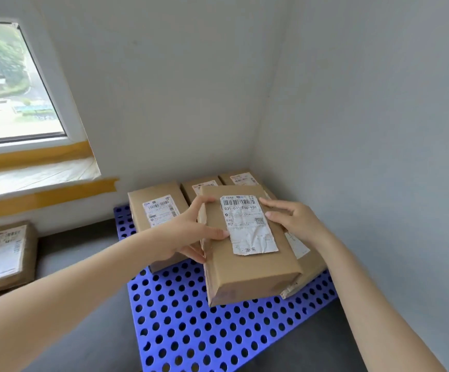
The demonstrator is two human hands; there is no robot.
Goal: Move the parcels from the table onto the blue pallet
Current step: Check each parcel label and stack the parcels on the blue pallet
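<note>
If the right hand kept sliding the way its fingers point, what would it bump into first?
The right hand points left across the held parcel, so it would likely meet the left hand gripping the opposite edge, though depth is uncertain.

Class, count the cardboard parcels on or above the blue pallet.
5: held parcel in both hands, left parcel, two rear parcels, and one beneath the held parcel. Others may be hidden.

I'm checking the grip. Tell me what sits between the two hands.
In the head view, only the labelled parcel lies between them: the left hand grips its left edge, the right hand holds its right edge, above the blue pallet.
</note>
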